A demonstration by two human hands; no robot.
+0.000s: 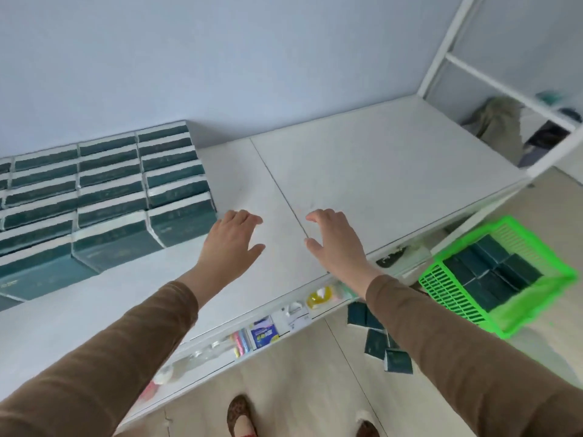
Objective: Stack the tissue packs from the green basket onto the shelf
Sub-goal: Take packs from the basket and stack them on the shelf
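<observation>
Dark green tissue packs [107,197] stand in tight rows on the left part of the white shelf top [378,171]. My left hand [232,239] hovers just right of the nearest pack, fingers relaxed and holding nothing. My right hand [334,239] hovers beside it over the bare shelf, also relaxed and holding nothing. The green basket [457,298] sits on the floor at the lower right with several green packs [495,272] inside. A few more packs [375,339] lie on the floor under my right forearm.
A lower shelf [252,335] below the front edge holds small packaged goods. The white shelf frame [441,52] rises at the right. A bundle of cloth [501,124] lies behind the shelf's right end. My feet [241,417] stand on the light floor.
</observation>
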